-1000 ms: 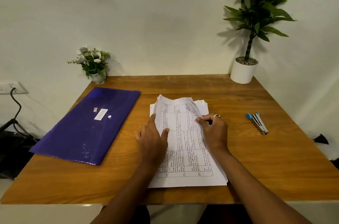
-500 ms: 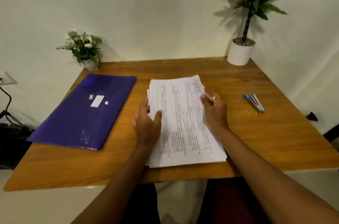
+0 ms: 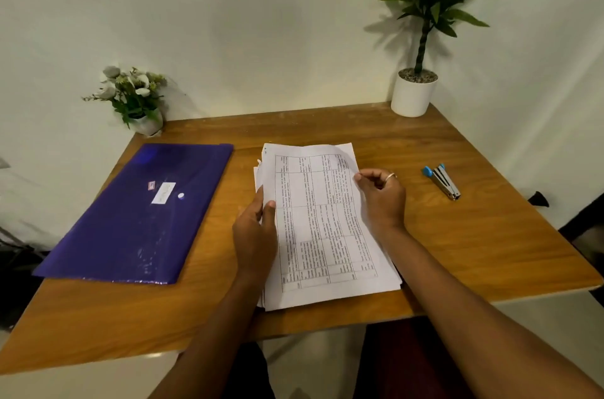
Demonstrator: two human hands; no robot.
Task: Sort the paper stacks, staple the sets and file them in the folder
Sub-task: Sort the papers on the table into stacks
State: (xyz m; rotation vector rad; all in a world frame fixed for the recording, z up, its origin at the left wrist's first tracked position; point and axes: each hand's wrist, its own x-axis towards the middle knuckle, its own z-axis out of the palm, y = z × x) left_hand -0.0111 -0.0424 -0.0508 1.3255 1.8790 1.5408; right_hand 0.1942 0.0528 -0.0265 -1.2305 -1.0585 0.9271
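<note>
A stack of white printed sheets (image 3: pixel 322 225) with ruled tables lies in the middle of the wooden table (image 3: pixel 457 251). My left hand (image 3: pixel 256 232) grips the stack's left edge, thumb on top and fingers under the upper sheets. My right hand (image 3: pixel 380 197), with a ring on one finger, pinches the right edge of the top sheets near the far corner. A purple plastic folder (image 3: pixel 137 215) lies shut to the left of the stack. A small blue and silver stapler (image 3: pixel 442 181) rests on the table to the right of my right hand.
A white pot with a tall green plant (image 3: pixel 413 94) stands at the far right corner. A small flower pot (image 3: pixel 137 101) sits at the far left corner against the wall. The table's near edge runs just below the stack.
The lifted, curled top sheet has come down flat onto the stack. My left hand has slid from on top of the page to the stack's left edge. The view has shifted.
</note>
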